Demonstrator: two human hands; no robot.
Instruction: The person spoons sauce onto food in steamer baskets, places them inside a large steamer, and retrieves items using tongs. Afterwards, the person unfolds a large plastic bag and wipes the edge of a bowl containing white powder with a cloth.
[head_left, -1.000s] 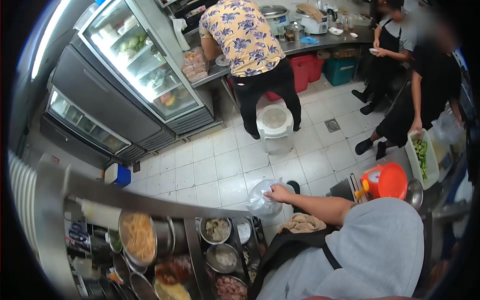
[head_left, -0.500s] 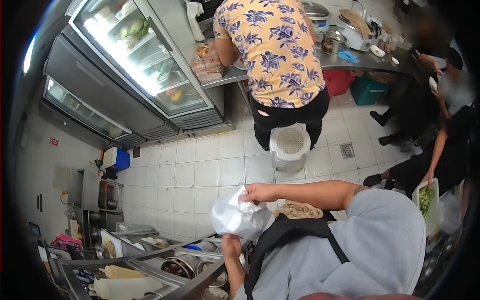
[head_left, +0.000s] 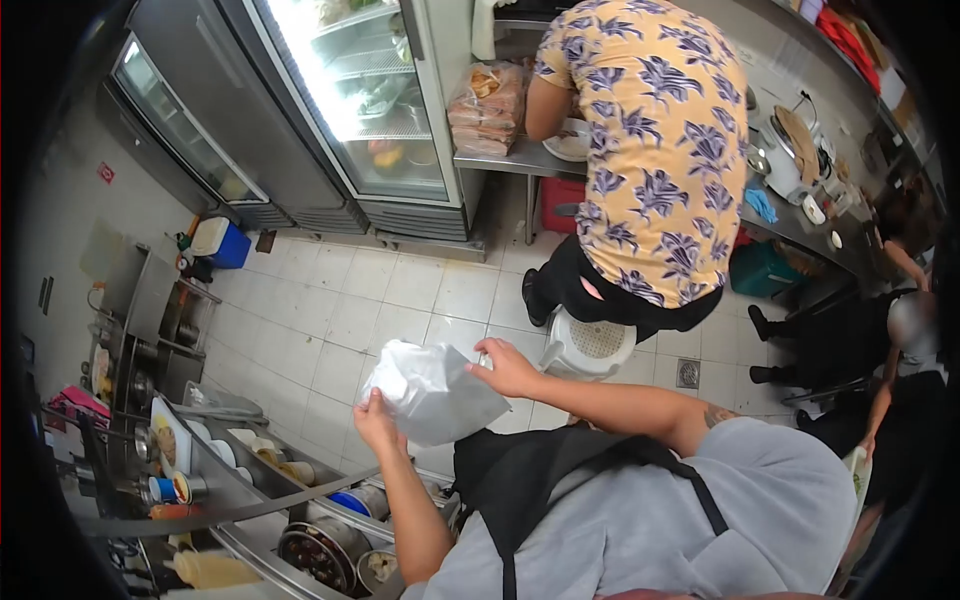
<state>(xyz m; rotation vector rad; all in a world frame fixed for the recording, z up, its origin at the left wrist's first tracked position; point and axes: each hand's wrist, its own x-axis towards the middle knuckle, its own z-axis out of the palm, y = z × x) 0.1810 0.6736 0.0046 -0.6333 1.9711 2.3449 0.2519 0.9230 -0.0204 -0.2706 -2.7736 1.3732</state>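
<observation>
A crumpled white plastic bag [head_left: 430, 395] is held up in front of my black apron, above the tiled floor. My left hand [head_left: 378, 422] grips its near left side, thumb pressed against the front. At the bag's right edge, the thumb and fingers of my right hand [head_left: 507, 370] pinch the plastic. What the bag contains, if anything, is hidden.
A person in a yellow floral shirt [head_left: 650, 150] bends over the steel counter [head_left: 500, 165], behind a white stool [head_left: 590, 345]. Glass-door fridges [head_left: 400, 190] line the left. Pots and food containers [head_left: 320, 550] fill the lower-left station. More people sit at right.
The view has turned, shifting the surroundings. The bag looks more upright and opened out; my left hand has moved from beneath it to its left side, my right hand to its right edge.
</observation>
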